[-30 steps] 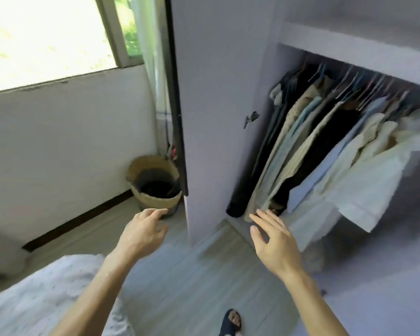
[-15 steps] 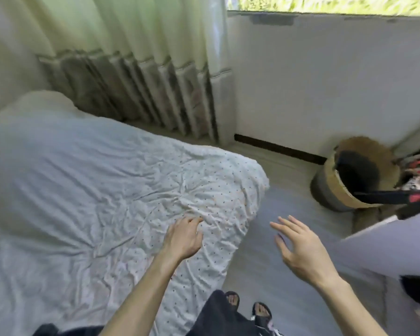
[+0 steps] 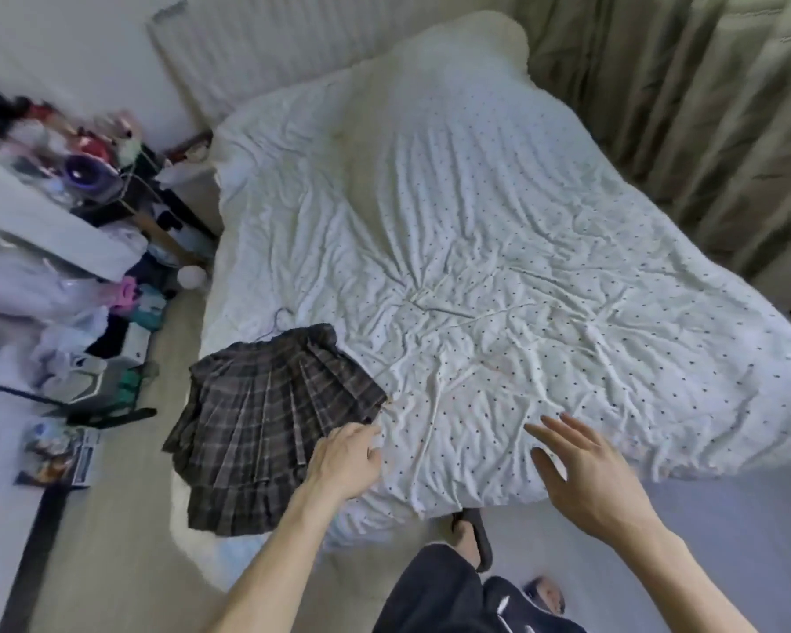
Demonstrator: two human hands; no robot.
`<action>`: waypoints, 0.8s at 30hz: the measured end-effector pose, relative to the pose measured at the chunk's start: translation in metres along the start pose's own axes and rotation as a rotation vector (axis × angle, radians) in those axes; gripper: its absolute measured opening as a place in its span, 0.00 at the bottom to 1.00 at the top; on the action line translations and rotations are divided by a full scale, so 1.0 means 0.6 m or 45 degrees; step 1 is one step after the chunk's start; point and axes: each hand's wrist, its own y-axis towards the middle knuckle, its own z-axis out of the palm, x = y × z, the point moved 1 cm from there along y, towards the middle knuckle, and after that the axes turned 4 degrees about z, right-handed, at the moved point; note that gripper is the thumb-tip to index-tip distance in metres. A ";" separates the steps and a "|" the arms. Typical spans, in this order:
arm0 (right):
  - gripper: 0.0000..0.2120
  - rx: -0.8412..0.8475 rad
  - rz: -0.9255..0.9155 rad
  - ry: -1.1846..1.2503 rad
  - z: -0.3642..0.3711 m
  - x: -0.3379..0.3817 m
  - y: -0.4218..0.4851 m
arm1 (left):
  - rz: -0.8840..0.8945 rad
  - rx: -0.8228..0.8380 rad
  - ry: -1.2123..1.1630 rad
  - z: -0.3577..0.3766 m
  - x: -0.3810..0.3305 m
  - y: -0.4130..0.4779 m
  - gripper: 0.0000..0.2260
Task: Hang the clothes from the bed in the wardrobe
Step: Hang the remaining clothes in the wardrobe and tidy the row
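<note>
Nearest the camera, dark clothing (image 3: 434, 587) and a foot in a dark slipper (image 3: 473, 536) were seen on the pale floor (image 3: 727, 541). Just beyond, the left hand (image 3: 345, 459) was held with its fingers curled loosely together at the near edge of a plaid pleated skirt (image 3: 270, 431); whether the cloth was actually pinched could not be told, since the fingertips were blurred. The right hand (image 3: 581, 468) was kept apart from it, fingers spread and empty, above the foot of the bed (image 3: 476, 267). The skirt was laid on the bed's near left corner, its hem hanging over the edge. The bed was covered by a crumpled white dotted sheet. To the left, a cluttered heap of bags and small items (image 3: 101, 276) was ranged along the floor and a shelf. Farthest off, grey-green curtains (image 3: 686, 107) were hung at the right.
</note>
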 end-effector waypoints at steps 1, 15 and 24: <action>0.21 0.045 -0.051 -0.022 0.009 0.025 0.014 | -0.060 -0.014 -0.026 -0.001 0.030 -0.016 0.21; 0.23 0.340 -0.387 -0.210 0.149 0.405 0.255 | -0.394 -0.053 -0.247 -0.010 0.431 0.002 0.19; 0.24 0.522 -0.363 -0.260 0.261 0.614 0.502 | -0.407 -0.040 -0.207 -0.102 0.675 0.211 0.20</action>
